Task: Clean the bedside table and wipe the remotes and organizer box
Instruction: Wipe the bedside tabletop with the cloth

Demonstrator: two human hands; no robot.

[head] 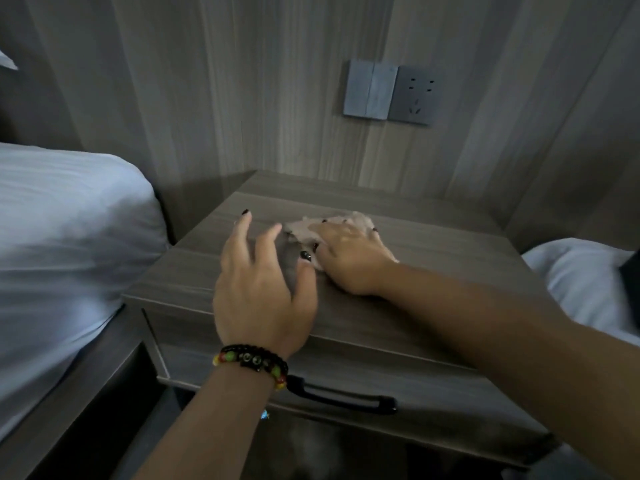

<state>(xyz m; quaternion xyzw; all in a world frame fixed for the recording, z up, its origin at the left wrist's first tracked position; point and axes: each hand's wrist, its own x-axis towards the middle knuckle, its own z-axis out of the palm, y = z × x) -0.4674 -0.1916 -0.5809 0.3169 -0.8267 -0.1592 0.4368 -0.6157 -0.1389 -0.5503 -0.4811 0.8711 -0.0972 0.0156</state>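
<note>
Two beds flank the hands: one bed (65, 237) with white bedding lies to the left of the left hand, and a corner of a second bed (585, 282) shows to the right of the right forearm. Between them stands one bedside table (433, 258), its wood-grain top under both hands. It has one drawer (433, 386) below the wrists, closed, so its contents cannot be seen; one dark handle (346, 398) runs across its front, just right of the left wrist. On the wall beyond the fingertips sit one double switch (370, 90) and, touching its right side, one socket (414, 95). One pale cloth (301, 230) lies on the tabletop under the right hand (349, 258), which presses it flat with fingers spread and straight. The left hand (259, 292) is just beside the right, fingers spread and loosely extended, holding nothing; whether it touches the top I cannot tell. One beaded bracelet (252, 363) circles the left wrist.
</note>
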